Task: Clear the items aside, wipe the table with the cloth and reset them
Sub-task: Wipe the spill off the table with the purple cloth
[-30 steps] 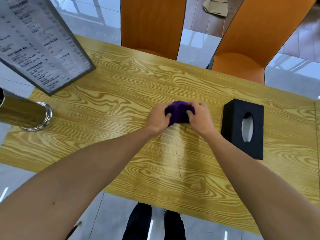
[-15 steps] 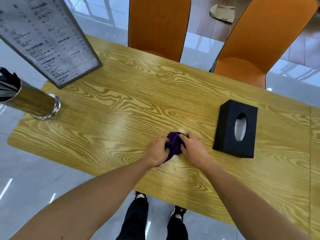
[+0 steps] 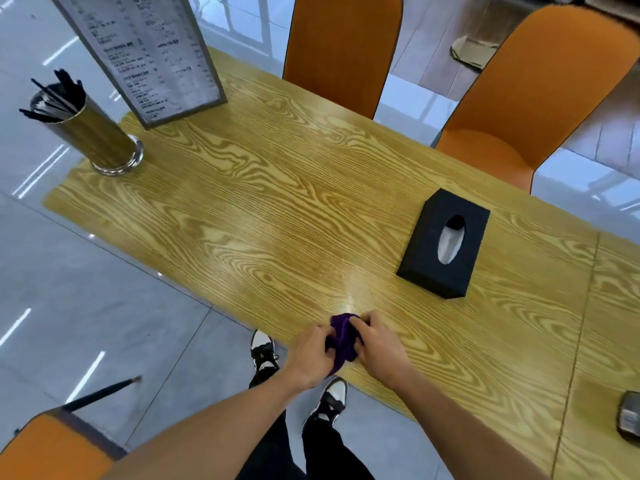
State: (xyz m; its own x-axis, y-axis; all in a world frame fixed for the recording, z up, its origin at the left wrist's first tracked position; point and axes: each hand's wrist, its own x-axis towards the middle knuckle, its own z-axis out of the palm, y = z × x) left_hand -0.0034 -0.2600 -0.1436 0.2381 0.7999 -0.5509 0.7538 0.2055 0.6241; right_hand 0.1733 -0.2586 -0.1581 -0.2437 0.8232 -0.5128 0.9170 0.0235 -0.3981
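A bunched purple cloth [image 3: 343, 337] rests at the near edge of the wooden table [image 3: 277, 209]. My left hand [image 3: 310, 355] and my right hand [image 3: 379, 344] both grip it from either side, pressing it on the tabletop. A black tissue box [image 3: 445, 244] lies flat to the right of the middle. At the far left end a framed menu stand [image 3: 145, 53] leans upright, and a metal cup of black chopsticks [image 3: 86, 133] stands beside it.
Two orange chairs [image 3: 341, 50] [image 3: 533, 98] face the table's far side; a third orange chair [image 3: 52, 448] is near my left. A dark object [image 3: 630, 417] sits at the right edge. A seam [image 3: 581, 306] joins a second tabletop.
Both hands have dragged the cloth from the table's middle toward me to the near edge. The view has widened, so the chopstick cup and menu stand show more fully.
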